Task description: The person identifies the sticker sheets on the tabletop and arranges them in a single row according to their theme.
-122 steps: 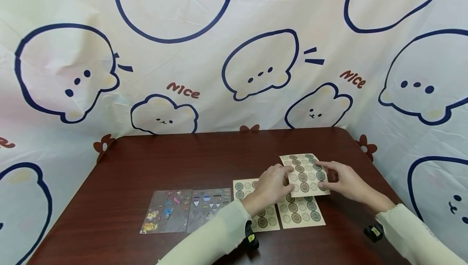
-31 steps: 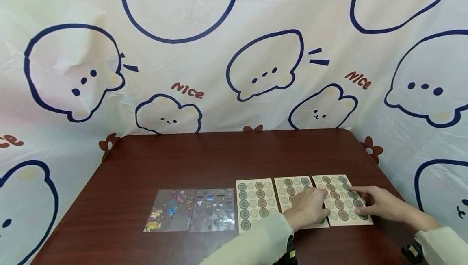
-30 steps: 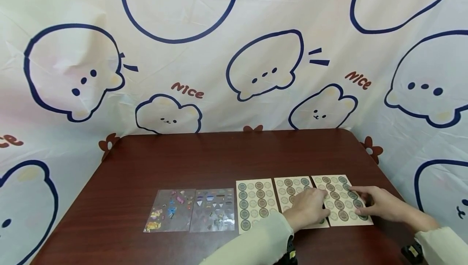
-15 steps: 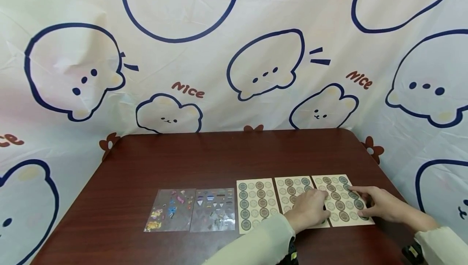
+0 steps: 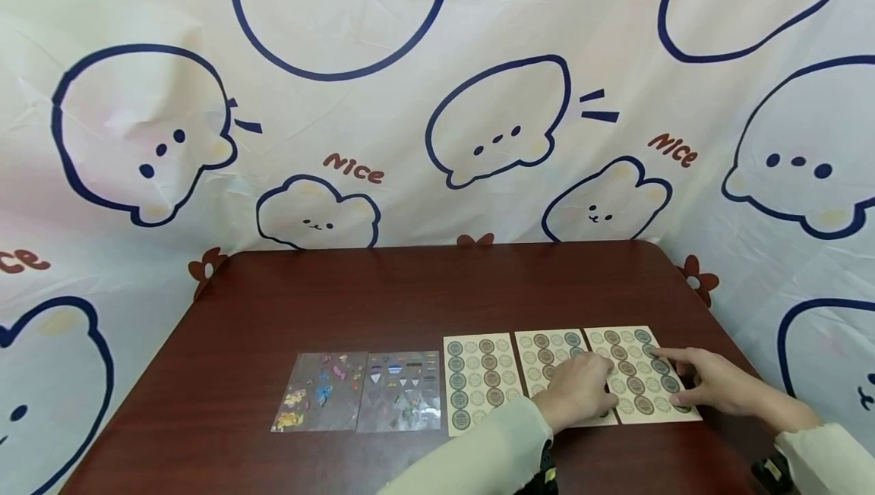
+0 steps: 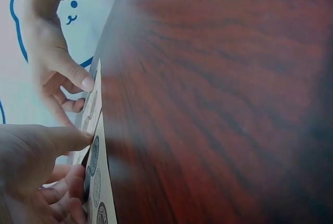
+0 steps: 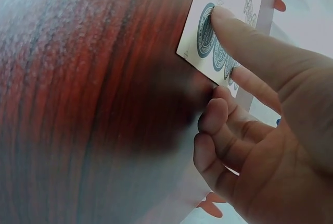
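Three cream sticker sheets printed with round seals lie side by side: a left sheet (image 5: 483,381), a middle sheet (image 5: 528,358) and a right sheet (image 5: 632,366). My left hand (image 5: 577,389) lies over the middle sheet, covering much of it, thumb and index fingertips at the seam with the right sheet. My right hand (image 5: 718,381) rests thumb and index fingertips on the right sheet's right edge. In the right wrist view the thumb (image 7: 250,41) presses on a green seal (image 7: 206,31) near the corner, other fingers bent beside the edge. The sheet lies flat.
Two clear sticker sheets lie to the left, one with colourful cartoon figures (image 5: 321,392), one with small shapes (image 5: 399,392). Everything lies on a dark red-brown wooden table (image 5: 383,297). A cartoon-printed cloth (image 5: 410,100) hangs behind and at both sides.
Earlier both hands held the third cream sheet raised over the middle one; it now lies flat to the right of it. During the last second the hands have stayed nearly still.
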Motion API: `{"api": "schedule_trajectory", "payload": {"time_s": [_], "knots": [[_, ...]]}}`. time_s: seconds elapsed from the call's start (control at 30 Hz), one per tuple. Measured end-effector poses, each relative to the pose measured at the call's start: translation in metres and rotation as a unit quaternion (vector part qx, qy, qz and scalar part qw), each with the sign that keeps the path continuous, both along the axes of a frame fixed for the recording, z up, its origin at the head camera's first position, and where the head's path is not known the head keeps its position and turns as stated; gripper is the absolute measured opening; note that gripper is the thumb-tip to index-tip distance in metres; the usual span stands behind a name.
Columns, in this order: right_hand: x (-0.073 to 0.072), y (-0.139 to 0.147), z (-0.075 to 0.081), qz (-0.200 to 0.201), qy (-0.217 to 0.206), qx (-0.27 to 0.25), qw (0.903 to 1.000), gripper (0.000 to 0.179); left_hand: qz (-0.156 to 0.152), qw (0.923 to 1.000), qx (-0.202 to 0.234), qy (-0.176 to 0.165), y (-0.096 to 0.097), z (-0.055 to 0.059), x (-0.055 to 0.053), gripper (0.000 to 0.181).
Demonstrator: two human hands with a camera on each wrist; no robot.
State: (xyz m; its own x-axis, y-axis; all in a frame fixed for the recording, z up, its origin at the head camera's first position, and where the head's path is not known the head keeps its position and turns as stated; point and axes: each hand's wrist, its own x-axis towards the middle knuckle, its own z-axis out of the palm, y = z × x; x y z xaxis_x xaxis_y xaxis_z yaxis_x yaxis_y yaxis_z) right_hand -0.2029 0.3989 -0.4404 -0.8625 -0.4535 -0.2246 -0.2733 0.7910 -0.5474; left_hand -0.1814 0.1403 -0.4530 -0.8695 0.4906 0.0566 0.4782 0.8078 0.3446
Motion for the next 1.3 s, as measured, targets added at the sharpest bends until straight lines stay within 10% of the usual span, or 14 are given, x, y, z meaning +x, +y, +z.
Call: {"api": "schedule_trajectory", "payload": {"time_s": [1.3], "knots": [[-0.0013,0.0051,-0.0044,-0.006,-0.019,-0.03,0.9993,0.083,-0.006,0.9997,0.011,-0.021,0.0013,0.0016,-0.0024,0.015]]}}
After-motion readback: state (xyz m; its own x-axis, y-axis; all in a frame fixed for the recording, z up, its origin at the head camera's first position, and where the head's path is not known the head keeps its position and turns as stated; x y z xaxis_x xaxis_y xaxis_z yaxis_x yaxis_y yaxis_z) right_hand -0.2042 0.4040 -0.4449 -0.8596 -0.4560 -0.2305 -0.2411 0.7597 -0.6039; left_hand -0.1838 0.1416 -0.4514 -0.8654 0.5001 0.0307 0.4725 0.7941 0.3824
